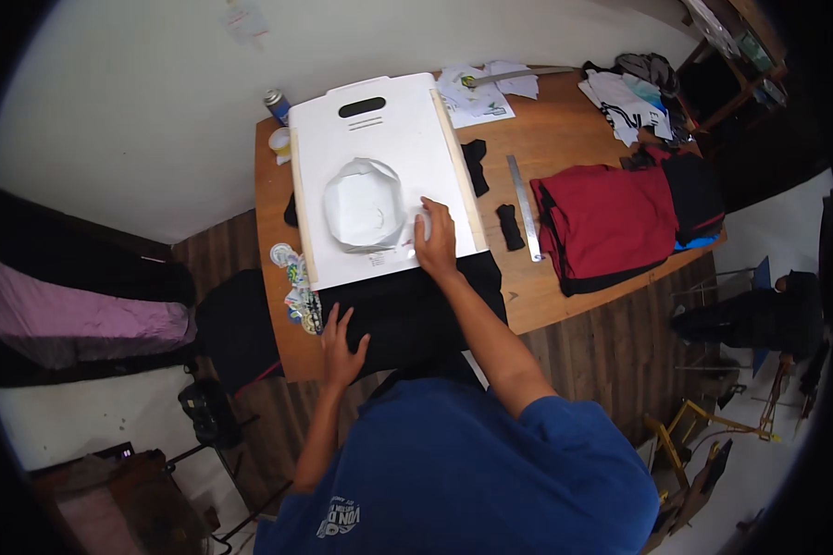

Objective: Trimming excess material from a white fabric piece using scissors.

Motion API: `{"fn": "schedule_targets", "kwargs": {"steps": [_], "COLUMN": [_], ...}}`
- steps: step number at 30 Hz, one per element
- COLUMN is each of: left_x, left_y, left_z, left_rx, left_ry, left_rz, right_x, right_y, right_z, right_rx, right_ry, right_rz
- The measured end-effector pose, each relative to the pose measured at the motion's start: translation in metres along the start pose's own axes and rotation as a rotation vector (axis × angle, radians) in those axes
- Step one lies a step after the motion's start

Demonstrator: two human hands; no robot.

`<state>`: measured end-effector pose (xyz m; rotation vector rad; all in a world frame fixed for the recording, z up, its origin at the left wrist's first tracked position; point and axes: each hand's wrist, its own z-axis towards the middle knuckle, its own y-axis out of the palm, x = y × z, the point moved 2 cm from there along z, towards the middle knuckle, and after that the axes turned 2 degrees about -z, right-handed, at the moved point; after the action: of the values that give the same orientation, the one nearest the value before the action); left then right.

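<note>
1. A person in a blue, short-sleeved shirt (472, 462) stood at a brown wooden table (548, 129), both arms reaching forward.
2. The left hand (342, 359), fingers spread, rested at the left edge of a flat black cloth (426, 305), which lay at the near end of a white rectangular board (384, 143) with a dark handle slot.
3. The right hand (438, 240) was over the board's near right part, fingers loosely bent; whether they pinched anything could not be told.
4. Just left of those fingers, a white, roughly round, thin-walled piece (364, 208) sat on the board.
5. To the right, a straight metal ruler (524, 208) lay between a small black bundle (509, 228) and a folded dark red cloth (606, 222).
6. Near the far edge, a blue spray can (276, 105) stood left of the board; white printed papers (477, 109) lay to its right.
</note>
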<state>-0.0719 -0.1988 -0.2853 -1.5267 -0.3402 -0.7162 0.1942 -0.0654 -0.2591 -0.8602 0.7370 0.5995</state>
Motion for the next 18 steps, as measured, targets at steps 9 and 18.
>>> {"fn": "schedule_targets", "kwargs": {"steps": [9, 18], "left_x": [-0.023, -0.039], "left_y": [0.016, 0.029], "left_z": [-0.087, -0.067], "left_rx": [0.053, 0.079], "left_ry": [-0.225, -0.39], "left_rz": [-0.161, -0.476], "right_x": [-0.004, 0.024], "right_y": [-0.004, -0.012], "right_z": [0.001, 0.012], "right_rx": [0.023, -0.065], "right_ry": [-0.114, -0.032], "right_rz": [0.067, 0.051]}}
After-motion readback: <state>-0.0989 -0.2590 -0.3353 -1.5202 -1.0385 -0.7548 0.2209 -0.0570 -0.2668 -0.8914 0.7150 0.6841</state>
